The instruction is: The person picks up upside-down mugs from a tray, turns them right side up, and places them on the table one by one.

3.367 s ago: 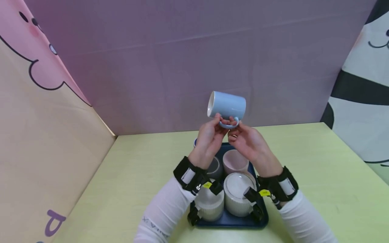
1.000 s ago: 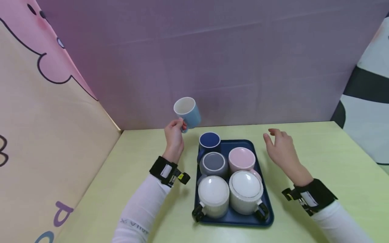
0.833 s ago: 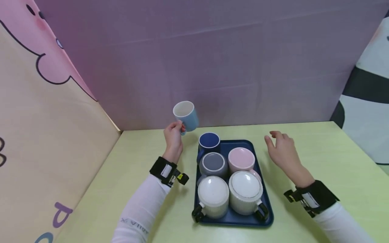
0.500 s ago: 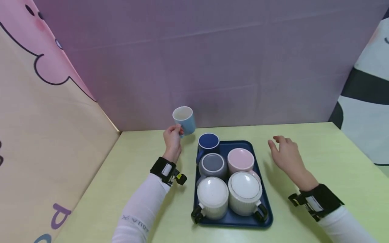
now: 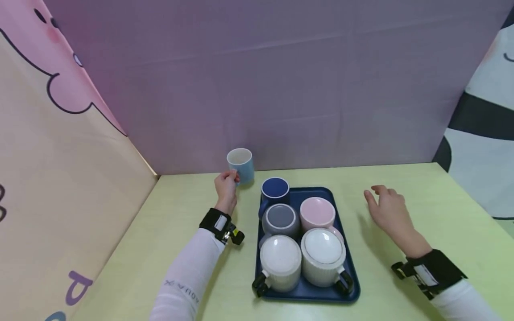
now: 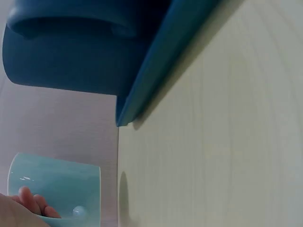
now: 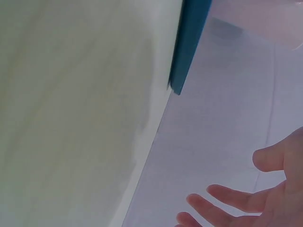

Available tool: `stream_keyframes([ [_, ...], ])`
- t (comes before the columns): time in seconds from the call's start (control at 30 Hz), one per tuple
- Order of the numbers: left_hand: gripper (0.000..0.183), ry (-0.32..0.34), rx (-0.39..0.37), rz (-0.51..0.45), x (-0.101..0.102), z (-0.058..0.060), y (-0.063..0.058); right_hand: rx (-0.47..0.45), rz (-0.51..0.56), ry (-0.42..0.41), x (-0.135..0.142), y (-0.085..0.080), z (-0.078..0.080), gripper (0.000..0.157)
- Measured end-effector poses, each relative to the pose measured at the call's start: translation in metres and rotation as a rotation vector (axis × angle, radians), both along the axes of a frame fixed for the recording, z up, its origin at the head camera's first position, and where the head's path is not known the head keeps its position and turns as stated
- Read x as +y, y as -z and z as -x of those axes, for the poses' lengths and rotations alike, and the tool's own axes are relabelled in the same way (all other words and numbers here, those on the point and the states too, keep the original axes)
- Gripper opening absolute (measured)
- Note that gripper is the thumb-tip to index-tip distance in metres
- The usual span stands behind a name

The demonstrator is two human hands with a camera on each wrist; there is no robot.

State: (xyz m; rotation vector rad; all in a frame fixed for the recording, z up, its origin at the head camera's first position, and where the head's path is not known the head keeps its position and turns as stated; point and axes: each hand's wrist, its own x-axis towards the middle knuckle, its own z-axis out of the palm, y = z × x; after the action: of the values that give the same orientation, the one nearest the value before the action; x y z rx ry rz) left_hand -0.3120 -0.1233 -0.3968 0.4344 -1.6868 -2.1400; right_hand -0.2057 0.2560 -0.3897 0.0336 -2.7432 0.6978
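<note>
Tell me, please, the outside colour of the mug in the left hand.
The mug is light blue outside, seen best in the head view.

I'd call this a recording booth. A creased purple backdrop (image 5: 257, 89) and cartoon-printed side panels (image 5: 72, 178) border the wood-grain table (image 5: 160, 223), and I spot wrist cameras (image 5: 238, 237).

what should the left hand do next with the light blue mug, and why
Probably lower the light blue mug gently onto the table: the left hand holds it by the handle, mouth up, and the left wrist view shows a gap between its base and the table, with a shadow beyond.
</note>
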Motion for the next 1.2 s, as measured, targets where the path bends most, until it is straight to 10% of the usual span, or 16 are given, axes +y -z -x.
stream_keyframes([
  [1.2, 0.016, -0.005, -0.085, 0.021, -0.010, 0.003, 0.016, -0.023, -0.017, 0.059, 0.038, 0.004, -0.012, 0.057],
])
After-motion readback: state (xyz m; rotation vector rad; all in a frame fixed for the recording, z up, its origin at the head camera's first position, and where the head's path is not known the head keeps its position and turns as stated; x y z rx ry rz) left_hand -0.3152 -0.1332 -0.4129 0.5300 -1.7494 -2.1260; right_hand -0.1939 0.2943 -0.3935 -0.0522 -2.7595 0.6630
